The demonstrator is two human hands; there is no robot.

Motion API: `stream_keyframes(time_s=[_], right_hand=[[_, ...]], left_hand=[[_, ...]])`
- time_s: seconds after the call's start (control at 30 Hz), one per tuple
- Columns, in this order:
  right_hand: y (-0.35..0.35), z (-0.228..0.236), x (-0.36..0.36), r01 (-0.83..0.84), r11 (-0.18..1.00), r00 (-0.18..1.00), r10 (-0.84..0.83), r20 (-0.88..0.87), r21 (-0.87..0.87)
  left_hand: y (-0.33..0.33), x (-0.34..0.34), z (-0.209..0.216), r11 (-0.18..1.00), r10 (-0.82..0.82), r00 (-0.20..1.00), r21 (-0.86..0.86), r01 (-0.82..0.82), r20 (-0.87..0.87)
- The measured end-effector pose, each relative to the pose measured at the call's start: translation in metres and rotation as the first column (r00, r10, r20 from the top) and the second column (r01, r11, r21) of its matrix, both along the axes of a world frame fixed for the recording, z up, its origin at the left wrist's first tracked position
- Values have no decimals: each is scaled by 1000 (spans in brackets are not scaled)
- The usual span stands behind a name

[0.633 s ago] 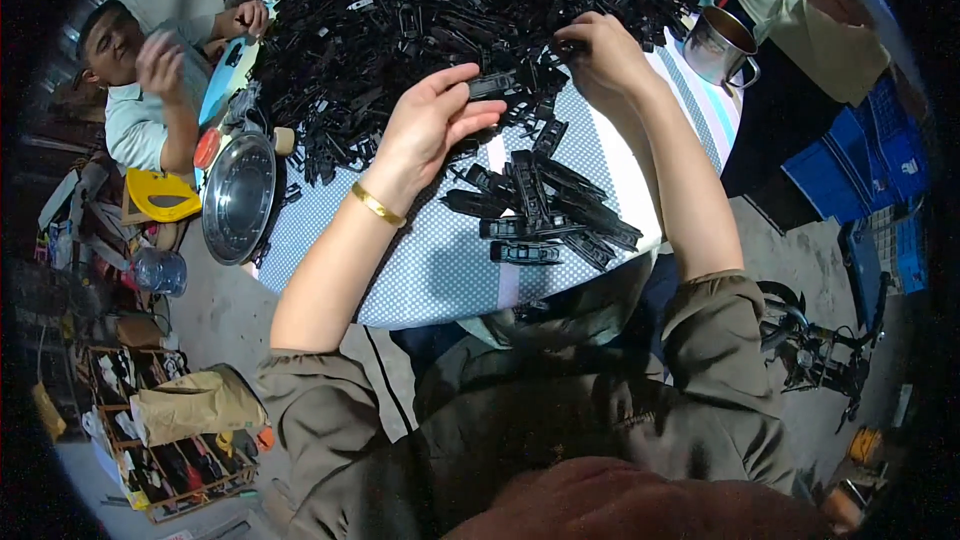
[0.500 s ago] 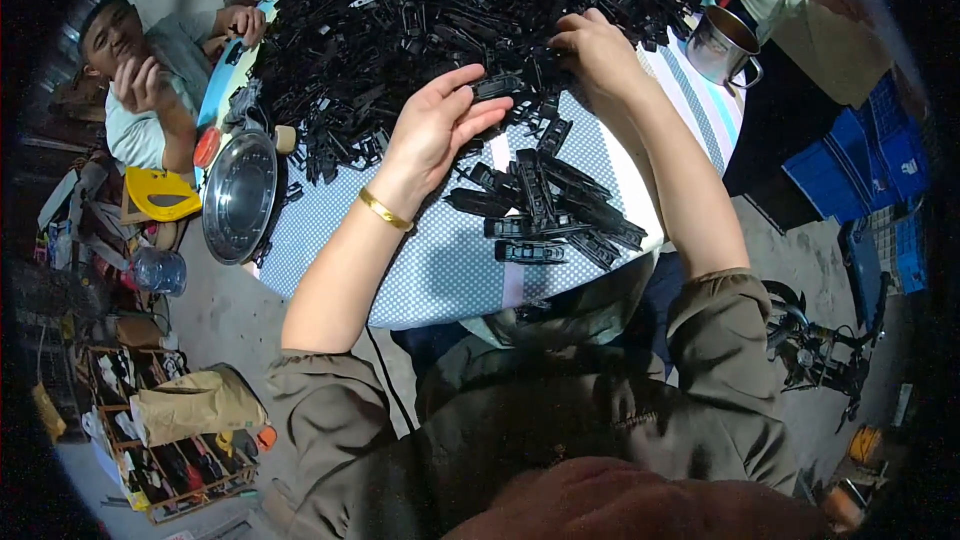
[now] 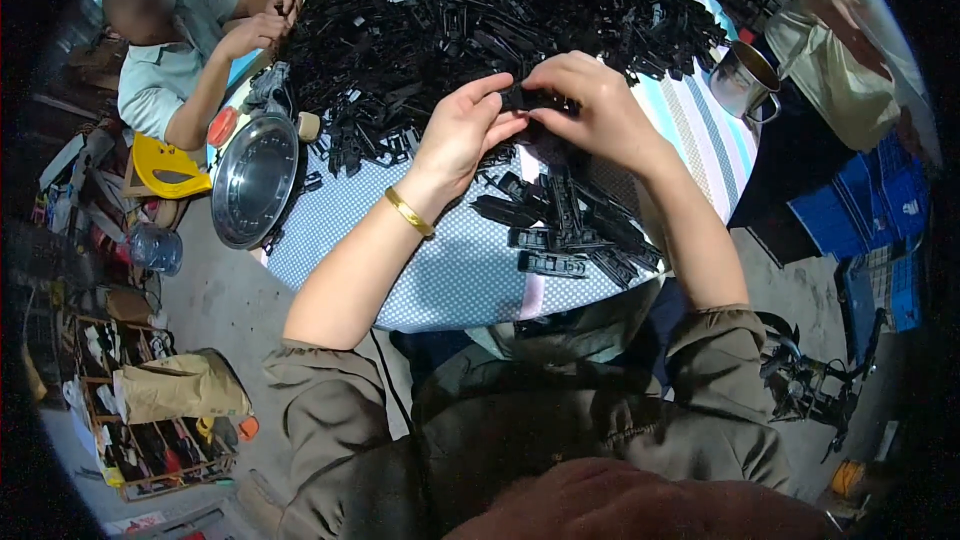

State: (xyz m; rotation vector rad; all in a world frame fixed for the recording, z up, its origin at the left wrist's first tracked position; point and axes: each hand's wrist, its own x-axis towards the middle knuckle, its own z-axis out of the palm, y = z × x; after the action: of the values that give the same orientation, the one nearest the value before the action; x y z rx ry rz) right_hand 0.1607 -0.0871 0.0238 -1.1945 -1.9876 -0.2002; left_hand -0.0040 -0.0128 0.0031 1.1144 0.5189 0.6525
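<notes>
My left hand (image 3: 462,135), with a gold bracelet on its wrist, grips a small black plastic part (image 3: 514,98) between thumb and fingers. From the right, my right hand (image 3: 597,105) pinches at the same part, its fingertips close to those of the left. The part's exact shape is mostly hidden by my fingers. Just beyond both hands rises a large heap of black plastic parts (image 3: 420,30). Nearer to me, below my right hand, lies a small loose group of long black parts (image 3: 565,225) on the patterned tablecloth (image 3: 440,275).
A shiny metal basin (image 3: 255,185) sits at the table's left edge, by a red lid (image 3: 222,127). On the right stands a metal mug (image 3: 738,82). One person (image 3: 165,90) works at the far left; another (image 3: 835,60) is at the right, near blue crates (image 3: 850,195).
My right hand has come back from the heap to meet my left hand at the black part. The person at the left has lowered a raised hand to the table edge. The view has shifted slightly.
</notes>
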Motion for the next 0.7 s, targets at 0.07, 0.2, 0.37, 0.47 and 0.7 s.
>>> stream_keyframes(time_s=[0.07,0.2,0.37,0.47,0.7], right_hand=[[-1,-2,-2,7,1000,1000,-8,23,28],[0,-4,-4,29,994,995,-39,88,109],[-1,-6,-13,74,976,985,-103,135,203],[2,-8,-15,57,974,993,-78,91,219],[10,-15,2,-259,908,750,-27,-661,-330]], left_hand=[[0,0,-2,999,11,1000,40,-11,2],[2,0,-6,985,20,1000,174,-20,-1],[1,0,-5,957,63,996,288,-42,-62],[-1,0,0,946,60,997,321,-40,-52],[1,-4,11,971,17,999,239,-28,45]])
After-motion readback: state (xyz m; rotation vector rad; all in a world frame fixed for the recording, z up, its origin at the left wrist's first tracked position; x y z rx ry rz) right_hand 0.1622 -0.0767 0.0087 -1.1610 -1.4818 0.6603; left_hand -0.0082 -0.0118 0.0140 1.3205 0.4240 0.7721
